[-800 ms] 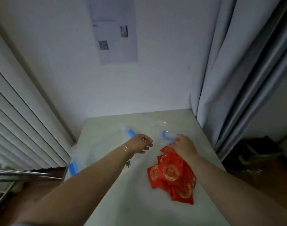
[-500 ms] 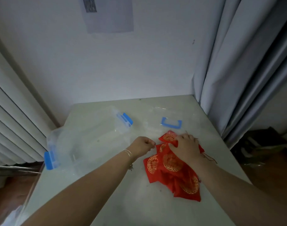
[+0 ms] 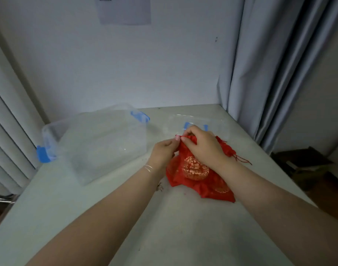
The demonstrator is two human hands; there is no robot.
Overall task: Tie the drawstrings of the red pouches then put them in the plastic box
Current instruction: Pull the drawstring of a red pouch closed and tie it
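No brand or label can be read; the sheet of paper (image 3: pixel 125 10) taped to the wall is cut off at the top edge and its dark printed block is too blurred to make out. The red pouches (image 3: pixel 198 174) lie in a heap on the pale table (image 3: pixel 164 227), just right of the clear plastic box (image 3: pixel 99 143) with blue latches; the gold round emblem on the top pouch is a blur of pattern, not legible script. The left hand (image 3: pixel 163 154) pinches the top edge of the uppermost pouch between thumb and fingers; the right hand (image 3: pixel 200 144) grips the same gathered mouth from above, hiding most of it; thin red drawstrings (image 3: pixel 241 159) trail out to the right. The transparent lid (image 3: pixel 195 122) behind the hands is hard to trace, only its blue handle showing; grey curtains (image 3: pixel 270 64) hang at right.
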